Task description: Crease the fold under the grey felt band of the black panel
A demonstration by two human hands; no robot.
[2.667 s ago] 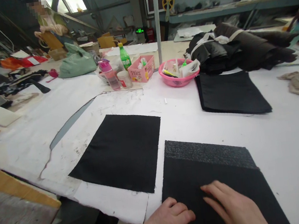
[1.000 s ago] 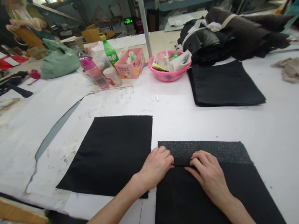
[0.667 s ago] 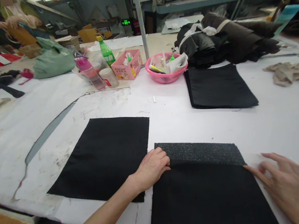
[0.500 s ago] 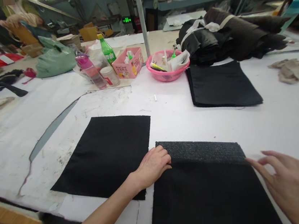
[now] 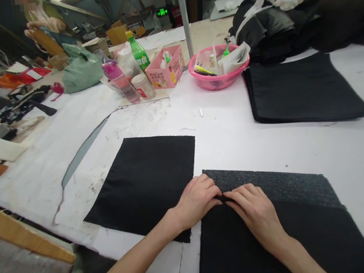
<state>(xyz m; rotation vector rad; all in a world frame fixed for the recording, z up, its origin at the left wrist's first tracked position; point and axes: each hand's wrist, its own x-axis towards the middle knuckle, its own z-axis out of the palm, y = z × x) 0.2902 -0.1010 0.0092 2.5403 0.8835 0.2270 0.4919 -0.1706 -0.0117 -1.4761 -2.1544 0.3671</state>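
A large black fabric piece point(image 5: 239, 253) lies on the white-covered table in front of me, with a speckled dark grey strip point(image 5: 291, 187) along its far edge. My left hand point(image 5: 200, 199) is closed at the piece's far left corner, pinching the black fabric between thumb and fingers. Close against it, my right hand point(image 5: 255, 209) pinches the same fabric where black meets the strip. The fingertips of both hands nearly touch. To the left lies another flat black fabric piece point(image 5: 147, 180), partly under my left forearm.
Farther back, a stack of black fabric pieces point(image 5: 302, 90) sits before a tied dark bundle point(image 5: 306, 10). A pink basin point(image 5: 221, 80), a pink box point(image 5: 164, 74), a green bottle point(image 5: 139, 55) and a white chalk-like stick point(image 5: 200, 112) stand or lie nearby. A person point(image 5: 43, 20) is at back left.
My right hand has moved left from the fabric's right edge to beside my left hand and now pinches the fabric. My left hand stays at the corner. The view has shifted.
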